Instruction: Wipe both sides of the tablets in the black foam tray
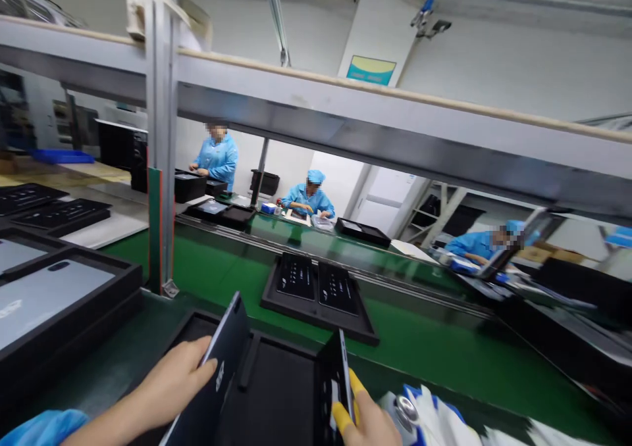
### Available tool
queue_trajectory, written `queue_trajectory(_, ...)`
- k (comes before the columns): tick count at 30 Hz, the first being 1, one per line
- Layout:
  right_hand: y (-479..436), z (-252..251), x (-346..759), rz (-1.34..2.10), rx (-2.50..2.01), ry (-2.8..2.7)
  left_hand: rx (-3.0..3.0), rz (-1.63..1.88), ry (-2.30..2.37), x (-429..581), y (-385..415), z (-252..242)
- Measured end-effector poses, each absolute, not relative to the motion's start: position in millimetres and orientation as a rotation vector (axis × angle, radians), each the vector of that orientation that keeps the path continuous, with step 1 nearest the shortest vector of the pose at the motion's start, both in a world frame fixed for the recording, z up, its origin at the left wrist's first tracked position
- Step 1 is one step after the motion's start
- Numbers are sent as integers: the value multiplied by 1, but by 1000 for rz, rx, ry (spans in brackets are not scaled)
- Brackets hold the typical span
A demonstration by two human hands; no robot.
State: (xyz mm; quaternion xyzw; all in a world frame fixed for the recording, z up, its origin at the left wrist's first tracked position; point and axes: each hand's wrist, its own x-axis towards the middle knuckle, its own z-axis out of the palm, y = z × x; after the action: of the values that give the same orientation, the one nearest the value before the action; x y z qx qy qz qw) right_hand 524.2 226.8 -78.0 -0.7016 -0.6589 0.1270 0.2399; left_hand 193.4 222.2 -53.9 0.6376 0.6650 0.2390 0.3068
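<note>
The left hand (175,383) is clamped on a tilted dark panel (217,373). The right hand (368,420) is clamped on a second panel (332,383). A black tray (276,393) lies between both hands.

A dark panel (217,380) is held tilted by the left hand (172,383). Another panel (334,383) is gripped by the right hand (368,420) over a black tray (276,393).

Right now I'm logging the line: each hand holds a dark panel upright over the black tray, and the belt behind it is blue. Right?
Not quite: the belt is green, as the head view shows. The left hand and right hand do each hold a dark panel over the black tray.
</note>
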Motion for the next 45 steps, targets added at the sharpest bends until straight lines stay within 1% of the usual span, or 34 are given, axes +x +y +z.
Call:
queue_trajectory(4,238,-48,487,425,-1905,-1824,1757,540,1955,203,243,-34)
queue_trajectory(7,254,-36,459,392,-1948,-1872,1793,507,2018,215,261,-34)
queue_trajectory(13,282,-39,426,345,-1960,-1944,1810,522,2008,224,286,-44)
queue_trajectory(19,302,-28,410,291,-2069,-1945,1815,506,2022,226,314,-32)
queue_trajectory(23,312,-28,407,320,-2062,-1955,1783,464,2043,230,327,-26)
queue_trajectory(28,319,-32,411,454,-2001,-2014,1759,393,2017,229,336,-23)
queue_trajectory(31,315,-26,418,447,-2004,-1989,1797,432,2053,226,327,-15)
queue_trajectory(35,298,-21,429,314,-1962,-1868,1886,618,2166,226,295,-8)
queue_trajectory(38,283,-44,435,11,-1736,-1730,1930,809,2306,228,271,-27)
queue_trajectory(39,278,-56,435,-124,-1610,-1687,1997,930,2373,228,264,-39)
queue_trajectory(41,268,-87,436,-368,-1351,-1617,2408,1473,2480,230,254,-68)
queue_trajectory(42,263,-102,436,-453,-1241,-1596,2585,1671,2466,231,250,-83)
queue_trajectory(44,252,-133,437,-519,-1100,-1600,2687,1856,2325,235,243,-110)
queue_trajectory(45,247,-146,437,-485,-1083,-1599,2655,1882,2253,237,239,-121)
